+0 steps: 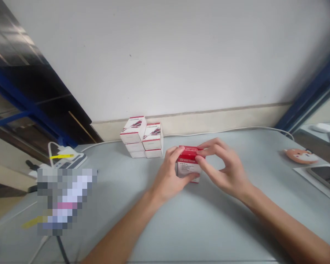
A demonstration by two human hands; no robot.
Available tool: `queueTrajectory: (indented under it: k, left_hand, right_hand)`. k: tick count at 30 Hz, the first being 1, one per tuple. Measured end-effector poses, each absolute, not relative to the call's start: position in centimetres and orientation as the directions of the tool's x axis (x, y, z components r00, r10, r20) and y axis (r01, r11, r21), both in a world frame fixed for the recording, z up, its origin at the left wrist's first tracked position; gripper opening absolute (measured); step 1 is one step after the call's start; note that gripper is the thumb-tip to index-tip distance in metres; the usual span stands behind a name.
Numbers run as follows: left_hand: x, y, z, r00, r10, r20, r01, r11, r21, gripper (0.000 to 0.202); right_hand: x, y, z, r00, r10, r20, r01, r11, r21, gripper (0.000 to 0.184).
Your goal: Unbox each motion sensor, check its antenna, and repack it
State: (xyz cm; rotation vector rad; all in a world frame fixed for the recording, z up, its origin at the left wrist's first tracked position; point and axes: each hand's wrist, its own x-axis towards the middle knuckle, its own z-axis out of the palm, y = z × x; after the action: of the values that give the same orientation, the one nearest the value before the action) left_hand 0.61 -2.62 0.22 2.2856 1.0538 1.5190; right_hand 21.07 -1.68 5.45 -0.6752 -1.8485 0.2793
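A small red and white box stands on the grey table in the middle of the view. My left hand grips its left side, thumb underneath at the front and fingers curled over the top. My right hand pinches the box's top right edge with thumb and fingers. Both hands are closed on the box. Just behind it, against the wall, stands a stack of several similar red and white boxes.
A white cable runs along the wall's foot. At the left lie a white device with a yellow strip and a blurred-out patch. At the right sit an orange animal-shaped object and a phone. Blue frame posts flank both sides.
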Motion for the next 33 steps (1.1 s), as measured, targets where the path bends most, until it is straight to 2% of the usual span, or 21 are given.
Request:
queueTrajectory:
  k: [6,10,11,13,15,16,19,20,22,26,28,29,31,33]
  left_hand:
    - [0.1,-2.8,0.0,0.246,0.631,0.736,0.428,-0.752,0.502,0.083]
    - [0.1,-2.4,-0.6,0.203,0.65,0.733,0.399,-0.738,0.544,0.074]
    - [0.2,-2.2,-0.7,0.146,0.651,0.744,0.379,-0.732,0.566,0.073]
    - [0.4,-1.8,-0.4,-0.027,0.67,0.742,0.302,-0.702,0.645,0.073]
    - [0.5,-1.5,0.4,-0.213,0.748,0.629,0.152,-0.61,0.778,0.072]
    - [0.4,-1.4,0.8,-0.271,0.775,0.57,0.08,-0.572,0.816,0.069]
    - [-0.5,-1.1,2.0,-0.281,0.815,0.507,0.007,-0.526,0.85,0.069]
    - [-0.9,-1.1,2.3,-0.263,0.815,0.517,0.048,-0.524,0.85,0.068]
    - [-1.8,-1.0,2.8,-0.229,0.788,0.571,0.229,-0.527,0.818,0.059]
    - [-4.0,-0.9,3.9,-0.158,0.612,0.775,0.659,-0.519,0.545,0.047]
    - [-5.5,-0.5,4.2,-0.271,0.477,0.836,0.735,-0.458,0.5,0.044]
    - [-6.4,-0.2,4.2,-0.398,0.4,0.826,0.724,-0.415,0.55,0.042]
    - [-8.7,0.8,3.9,-0.665,0.323,0.673,0.581,-0.342,0.738,0.043]
    - [-11.0,2.1,3.2,-0.798,0.455,0.395,0.253,-0.343,0.905,0.048]
  right_hand:
    - [22.5,-1.4,5.4,-0.455,0.534,0.712,0.287,0.845,-0.45,0.011]
    - [23.1,-1.3,5.0,-0.512,0.573,0.64,0.253,0.813,-0.525,0.022]
    - [23.1,-1.3,4.6,-0.496,0.606,0.621,0.259,0.786,-0.561,0.03]
    - [22.8,-1.2,3.6,-0.474,0.681,0.558,0.282,0.718,-0.637,0.062]
    - [22.1,-1.1,2.4,-0.496,0.725,0.477,0.276,0.653,-0.706,0.09]
    - [21.7,-1.0,1.9,-0.504,0.734,0.456,0.253,0.63,-0.734,0.091]
    - [20.6,-1.2,1.3,-0.445,0.731,0.516,0.165,0.634,-0.756,0.064]
    - [20.2,-1.3,1.3,-0.386,0.726,0.57,0.159,0.661,-0.734,0.058]
    - [19.6,-1.3,1.9,-0.241,0.676,0.696,0.221,0.737,-0.639,0.056]
    - [17.2,-0.3,3.6,-0.085,0.382,0.92,0.455,0.837,-0.305,0.065]
    - [15.0,0.9,4.1,-0.096,0.286,0.953,0.534,0.823,-0.193,0.06]
    - [13.6,1.6,4.3,-0.126,0.29,0.949,0.564,0.808,-0.171,0.056]
    - [10.8,2.9,4.5,-0.24,0.376,0.895,0.635,0.758,-0.148,0.051]
    - [8.3,4.1,4.5,-0.341,0.463,0.818,0.7,0.706,-0.108,0.051]
